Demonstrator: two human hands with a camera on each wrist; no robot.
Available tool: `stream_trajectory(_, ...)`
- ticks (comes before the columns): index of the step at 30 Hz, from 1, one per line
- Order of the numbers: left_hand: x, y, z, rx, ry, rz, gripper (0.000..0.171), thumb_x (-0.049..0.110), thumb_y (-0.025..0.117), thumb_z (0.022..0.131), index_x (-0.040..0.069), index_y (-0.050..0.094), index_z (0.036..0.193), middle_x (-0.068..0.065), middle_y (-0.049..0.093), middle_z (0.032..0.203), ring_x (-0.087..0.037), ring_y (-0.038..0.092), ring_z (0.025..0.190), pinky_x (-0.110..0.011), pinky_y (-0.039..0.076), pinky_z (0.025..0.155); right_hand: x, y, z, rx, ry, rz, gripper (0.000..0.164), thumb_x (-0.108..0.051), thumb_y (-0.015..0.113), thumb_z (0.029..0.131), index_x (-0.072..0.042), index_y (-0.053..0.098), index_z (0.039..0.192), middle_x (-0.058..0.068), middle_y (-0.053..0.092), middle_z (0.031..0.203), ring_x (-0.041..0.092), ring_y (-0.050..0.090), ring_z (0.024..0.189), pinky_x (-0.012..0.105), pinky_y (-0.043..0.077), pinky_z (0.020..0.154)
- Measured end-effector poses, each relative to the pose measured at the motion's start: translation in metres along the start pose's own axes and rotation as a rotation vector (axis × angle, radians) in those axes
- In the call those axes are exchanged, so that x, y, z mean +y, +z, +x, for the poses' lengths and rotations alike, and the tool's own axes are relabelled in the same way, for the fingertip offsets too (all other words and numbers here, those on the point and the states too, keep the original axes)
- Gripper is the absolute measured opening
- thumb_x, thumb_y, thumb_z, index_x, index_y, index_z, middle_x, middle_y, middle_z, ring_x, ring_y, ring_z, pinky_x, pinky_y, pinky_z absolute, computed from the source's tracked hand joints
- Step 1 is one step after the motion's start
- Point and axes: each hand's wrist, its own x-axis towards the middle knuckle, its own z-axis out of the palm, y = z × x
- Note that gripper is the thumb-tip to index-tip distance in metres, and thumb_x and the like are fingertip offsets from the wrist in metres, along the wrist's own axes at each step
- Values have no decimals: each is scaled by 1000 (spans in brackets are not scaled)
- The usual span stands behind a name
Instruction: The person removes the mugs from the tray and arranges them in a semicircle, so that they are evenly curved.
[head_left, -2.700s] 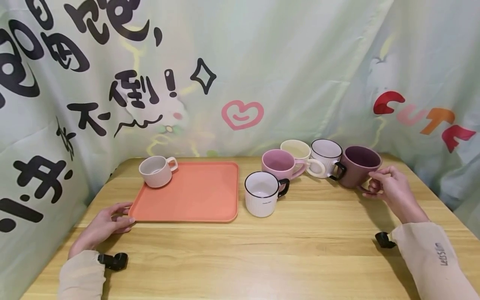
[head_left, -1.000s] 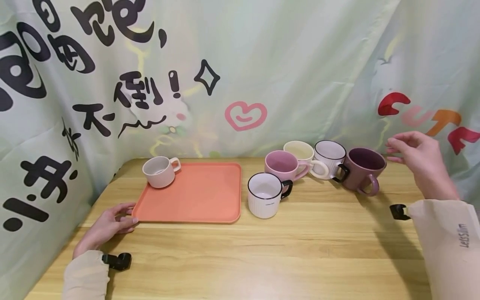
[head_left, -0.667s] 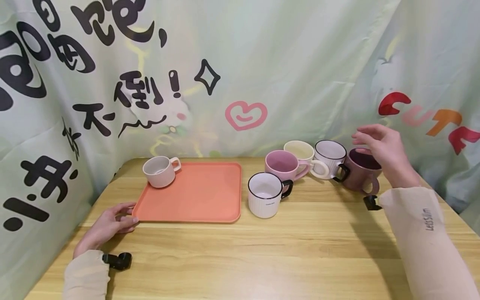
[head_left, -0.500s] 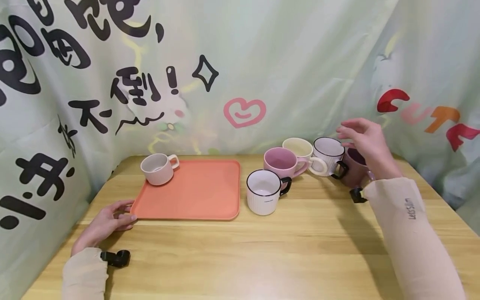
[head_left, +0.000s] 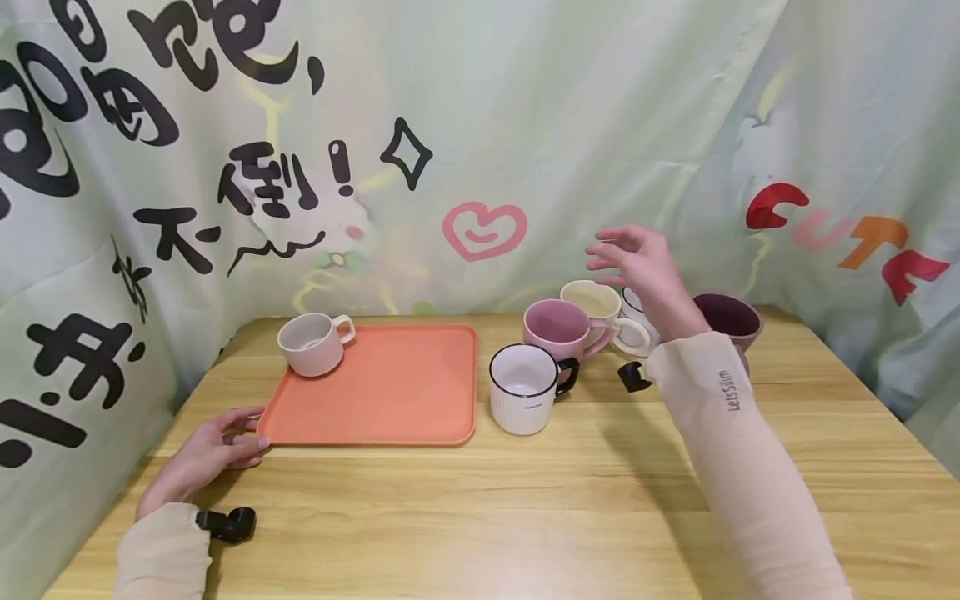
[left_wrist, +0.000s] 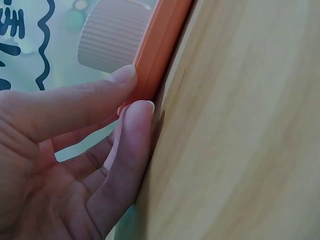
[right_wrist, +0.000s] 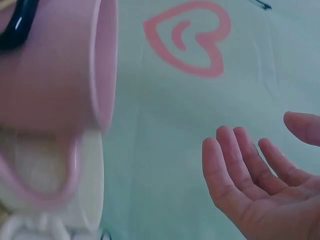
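Observation:
My left hand (head_left: 206,450) pinches the near left corner of an orange tray (head_left: 405,392); the left wrist view shows thumb and finger on either side of its rim (left_wrist: 156,55). A pale grey ribbed cup (head_left: 311,354) stands at the tray's far left. My right hand (head_left: 637,262) holds nothing and hovers, fingers loosely bent, above the cream mug (head_left: 581,293) and the far white black-rimmed mug (head_left: 636,312), which it partly hides. Just in front of the cream mug is a pink mug (head_left: 555,329), seen large in the right wrist view.
A white ribbed mug (head_left: 521,400) with a black rim and handle stands nearest me, right of the tray. At the far right is a dark purple mug (head_left: 727,321), partly behind my sleeve. A printed curtain (head_left: 585,125) hangs behind the wooden table (head_left: 450,517).
My right hand has let go of the purple mug's handle, risen, and moved left over the other mugs. The left hand stays at the tray corner. The mugs stand where they were.

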Motion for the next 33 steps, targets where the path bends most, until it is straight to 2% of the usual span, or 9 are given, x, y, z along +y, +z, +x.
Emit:
stream_trajectory(6, 0, 1, -2, 4, 13, -23, 65, -5, 61, 97, -23, 23, 147, -37, 44, 127, -4, 63, 88, -28, 61, 76, -8, 26, 4, -66, 11, 7, 46, -14, 61, 102, 10, 49, 140, 19, 61, 126, 14, 66, 92, 23, 59, 79)
stream_trajectory(14, 0, 0, -1, 10, 18, -7, 65, -4, 63, 96, -23, 24, 146, -36, 46, 125, -5, 64, 87, -28, 61, 76, -16, 57, 12, -114, 66, 59, 43, -13, 62, 101, 6, 53, 138, 16, 61, 127, 21, 66, 97, 28, 60, 80)
stream_trajectory(20, 0, 1, 0, 13, -1, 6, 66, -3, 63, 97, -22, 24, 146, -34, 46, 125, -5, 64, 87, -27, 61, 76, -20, 80, 16, -165, 90, 84, 40, -12, 60, 102, 6, 54, 137, 19, 62, 130, 28, 66, 102, 38, 59, 89)
stream_trajectory(26, 1, 1, -1, 14, -5, 16, 65, -4, 63, 97, -22, 24, 147, -35, 45, 126, -5, 63, 87, -27, 61, 76, -24, 102, 15, -220, 90, 99, 40, -12, 60, 103, 7, 53, 137, 18, 61, 131, 36, 64, 111, 44, 57, 93)
stream_trajectory(33, 2, 1, -1, 13, -10, 7, 66, -3, 64, 97, -21, 24, 147, -34, 45, 126, -6, 63, 87, -28, 61, 77, -25, 121, 13, -249, 94, 138, 40, -12, 62, 101, 6, 55, 136, 18, 61, 126, 40, 63, 112, 45, 58, 92)
